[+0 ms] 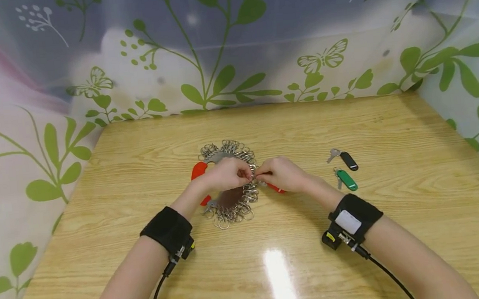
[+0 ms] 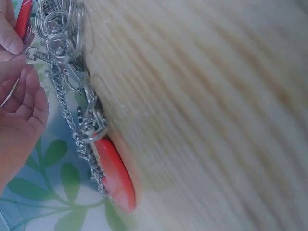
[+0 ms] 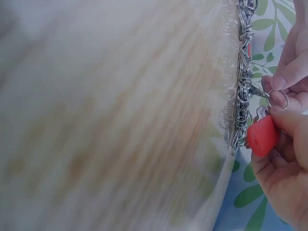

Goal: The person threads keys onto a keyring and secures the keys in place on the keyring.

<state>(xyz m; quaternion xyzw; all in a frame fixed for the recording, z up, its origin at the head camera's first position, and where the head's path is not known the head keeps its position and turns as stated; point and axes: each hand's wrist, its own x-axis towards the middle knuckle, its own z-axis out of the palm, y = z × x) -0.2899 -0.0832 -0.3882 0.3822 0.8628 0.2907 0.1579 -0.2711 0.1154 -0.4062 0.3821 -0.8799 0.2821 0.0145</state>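
Observation:
A round metal plate (image 1: 230, 198) lies on the table, ringed with several snap hooks and split rings (image 1: 223, 223); red pieces (image 1: 198, 170) show at its left side. My left hand (image 1: 228, 173) is over the plate, thumb and finger pinching a split ring (image 3: 287, 102) that hangs from one hook at the plate's right edge. Facing it, my right hand (image 1: 285, 174) holds a red key tag (image 3: 263, 136) in its fingers, thumb close against that same ring. Whether the tag's own small ring is threaded on it, I cannot tell.
To the right lie a black key tag (image 1: 349, 161) and a green key tag (image 1: 346, 180), each with a key. The wooden table (image 1: 148, 281) meets a leaf-patterned cloth (image 1: 233, 74) at its back and sides. Cables run from both wristbands.

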